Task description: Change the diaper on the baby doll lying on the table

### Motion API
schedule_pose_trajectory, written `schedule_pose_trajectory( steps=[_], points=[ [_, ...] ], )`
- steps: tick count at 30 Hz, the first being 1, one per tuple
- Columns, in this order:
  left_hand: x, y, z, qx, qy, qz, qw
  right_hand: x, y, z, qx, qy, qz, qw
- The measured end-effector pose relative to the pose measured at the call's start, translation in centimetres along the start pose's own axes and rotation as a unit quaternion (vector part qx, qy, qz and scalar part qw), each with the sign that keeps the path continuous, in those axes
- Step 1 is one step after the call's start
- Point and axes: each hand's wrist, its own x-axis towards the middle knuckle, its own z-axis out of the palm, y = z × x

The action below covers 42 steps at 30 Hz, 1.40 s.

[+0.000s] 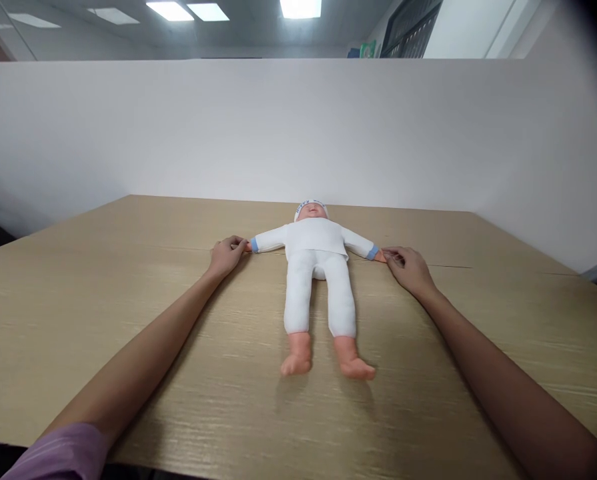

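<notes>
A baby doll (317, 241) lies on its back on the wooden table, its bare feet pointing toward me and its head at the far side. It wears a white top with blue cuffs, white trousers and a white cap (311, 203) with dark lettering. Both of its arms are stretched out sideways. My left hand (227, 255) pinches the doll's hand on the left with closed fingers. On the other side, my right hand (409, 268) has its fingers closed on the doll's other hand. Its legs lie slightly apart, held by nothing.
The table (188, 373) has a light wood-grain top with a thin seam running across it. A white partition (298, 133) rises behind its far edge and continues along the right side. Dark objects show partly at the left and right margins.
</notes>
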Motion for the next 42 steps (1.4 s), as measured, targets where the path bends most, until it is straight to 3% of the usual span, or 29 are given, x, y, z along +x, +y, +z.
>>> schedule_pose_trajectory(
  steps=[8, 21, 42],
  points=[
    [-0.2, 0.1, -0.1, -0.008, 0.007, -0.004, 1.0, -0.1, -0.6, -0.1, -0.002, 0.026, -0.013, 1.0],
    [-0.4, 0.3, -0.4, -0.005, -0.001, -0.017, 1.0, -0.3, -0.8, -0.1, 0.059, 0.024, 0.048, 0.997],
    [0.4, -0.9, 0.1, -0.051, -0.008, -0.011, 0.999, -0.3, 0.0, 0.1, 0.061, 0.019, 0.04, 0.997]
  ],
)
